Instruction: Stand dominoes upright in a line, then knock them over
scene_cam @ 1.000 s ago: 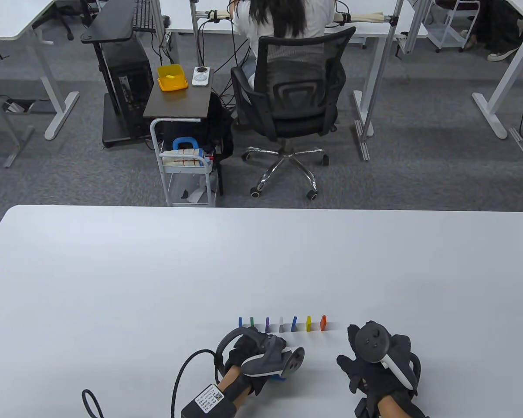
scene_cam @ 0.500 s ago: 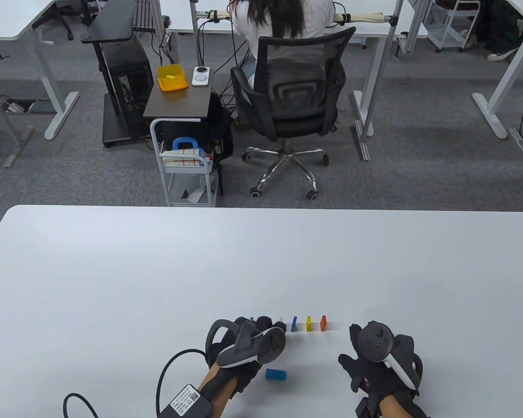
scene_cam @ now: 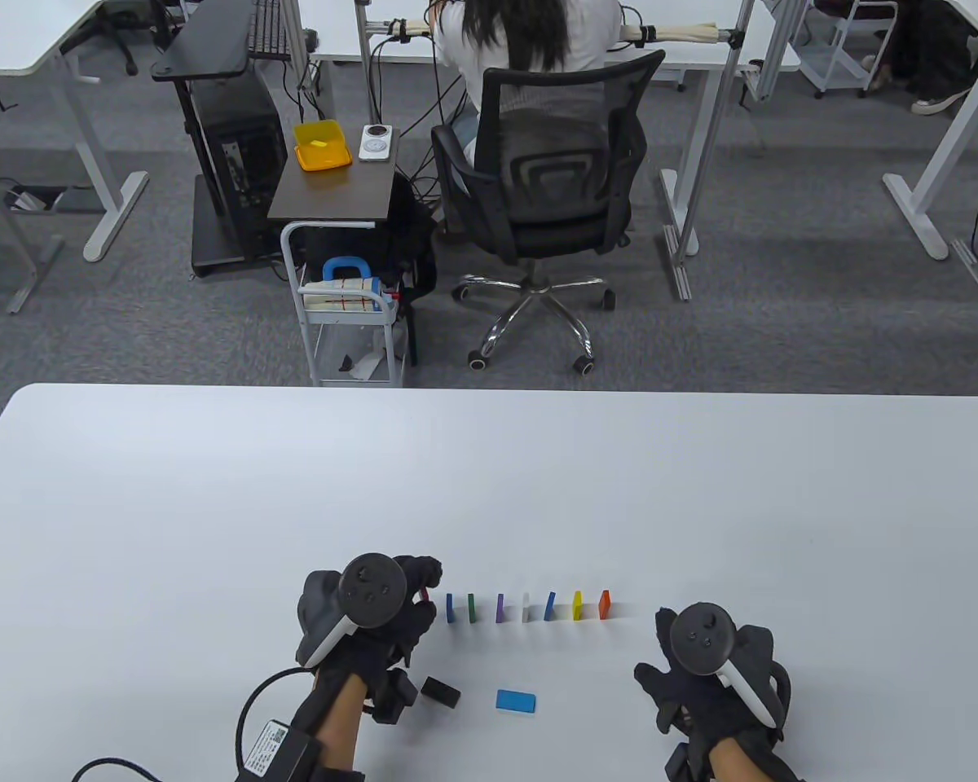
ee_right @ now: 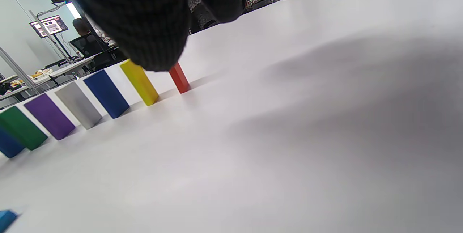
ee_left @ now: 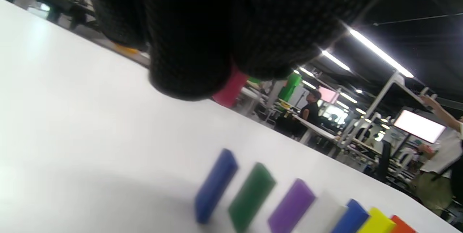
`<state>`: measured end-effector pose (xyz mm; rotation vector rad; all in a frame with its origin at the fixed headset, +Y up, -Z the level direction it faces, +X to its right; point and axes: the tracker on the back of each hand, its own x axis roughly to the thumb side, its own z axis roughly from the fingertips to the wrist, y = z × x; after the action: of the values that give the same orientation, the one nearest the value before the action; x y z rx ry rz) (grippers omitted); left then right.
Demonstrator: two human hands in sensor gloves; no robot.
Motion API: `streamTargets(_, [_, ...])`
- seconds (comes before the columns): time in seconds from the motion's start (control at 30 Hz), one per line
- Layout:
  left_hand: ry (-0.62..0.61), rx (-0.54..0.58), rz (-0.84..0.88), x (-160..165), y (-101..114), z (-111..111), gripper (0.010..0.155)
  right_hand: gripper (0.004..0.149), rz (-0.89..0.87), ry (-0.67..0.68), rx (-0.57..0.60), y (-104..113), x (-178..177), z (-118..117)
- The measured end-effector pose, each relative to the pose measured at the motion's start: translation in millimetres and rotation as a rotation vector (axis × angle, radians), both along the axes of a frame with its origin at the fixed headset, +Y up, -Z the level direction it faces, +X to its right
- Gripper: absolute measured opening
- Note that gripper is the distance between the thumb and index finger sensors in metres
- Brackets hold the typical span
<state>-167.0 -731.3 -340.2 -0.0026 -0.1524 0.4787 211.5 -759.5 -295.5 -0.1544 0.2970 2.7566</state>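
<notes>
Several coloured dominoes stand upright in a row on the white table (scene_cam: pixel 212 505), from a dark blue one (scene_cam: pixel 450 608) at the left to an orange one (scene_cam: pixel 605 604) at the right. My left hand (scene_cam: pixel 424 590) hovers just left of the dark blue domino (ee_left: pixel 216 186) and pinches a pink domino (ee_left: pixel 230 90) in its fingertips, above the table. My right hand (scene_cam: pixel 658 652) rests on the table to the right of the orange domino (ee_right: pixel 179 78), fingers relaxed and holding nothing. A light-blue domino (scene_cam: pixel 515 700) and a black domino (scene_cam: pixel 441 691) lie flat in front of the row.
A cable (scene_cam: pixel 253 700) trails from my left wrist across the table's near edge. Beyond the far edge are a person seated on an office chair (scene_cam: pixel 542 179), a small cart (scene_cam: pixel 350 318) and other desks.
My left hand has swung from above the light-blue domino up and left to the row's left end, uncovering the black domino. The right hand has barely moved.
</notes>
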Motion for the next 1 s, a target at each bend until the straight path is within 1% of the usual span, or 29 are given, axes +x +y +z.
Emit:
streamTargets(0.1, [0.048,-0.005,-0.022,-10.1,-6.8,-2.9,0.056,0.078,-0.003,-0.006,-0.004,-0.7,1.3,-0.9])
streamTargets(0.17, [0.057,-0.025,-0.019,-13.2,-12.1,-4.8,0.061,0.078,-0.002,-0.008,-0.007,-1.2,1.3,-1.1])
streamTargets(0.2, [0.053,-0.035,-0.010,-13.5,-16.4,-6.6,0.065,0.078,0.000,-0.008,-0.009,-1.5,1.0,-1.1])
streamTargets(0.3, [0.032,-0.095,0.026,-11.7,-32.9,-12.8,0.066,0.078,0.003,-0.008,-0.010,-2.1,0.6,-1.5])
streamTargets(0.4, [0.028,-0.107,0.013,-9.0,-43.3,-17.5,0.066,0.078,0.004,-0.011,-0.011,-2.5,1.1,-1.3])
streamTargets(0.53, [0.019,-0.116,-0.015,-4.4,-50.4,-22.8,0.067,0.078,-0.002,-0.018,-0.016,-3.0,2.6,-2.1])
streamTargets(0.67, [0.006,-0.165,0.016,0.0,-58.8,-28.4,0.068,0.078,-0.001,-0.020,-0.026,-4.8,3.6,-3.5])
streamTargets(0.7, [0.005,-0.154,0.015,1.7,-59.3,-30.1,0.068,0.078,-0.003,-0.023,-0.028,-5.1,4.0,-3.9])
streamTargets(0.77, [-0.007,-0.170,0.027,4.6,-60.5,-32.3,0.068,0.078,-0.007,-0.026,-0.030,-5.2,4.8,-4.3])
streamTargets(0.8, [-0.012,-0.186,0.016,6.3,-61.3,-32.7,0.068,0.078,-0.007,-0.028,-0.030,-5.2,5.2,-4.3])
streamTargets(0.87, [-0.015,-0.184,-0.016,6.4,-60.8,-32.8,0.067,0.078,-0.006,-0.029,-0.031,-5.6,5.7,-4.7])
streamTargets(0.93, [-0.015,-0.202,0.002,5.1,-61.3,-33.0,0.068,0.078,-0.004,-0.030,-0.032,-6.0,5.8,-5.0])
streamTargets(1.0, [-0.013,-0.187,-0.012,5.5,-61.3,-32.4,0.067,0.078,-0.003,-0.028,-0.031,-6.0,5.3,-4.9])
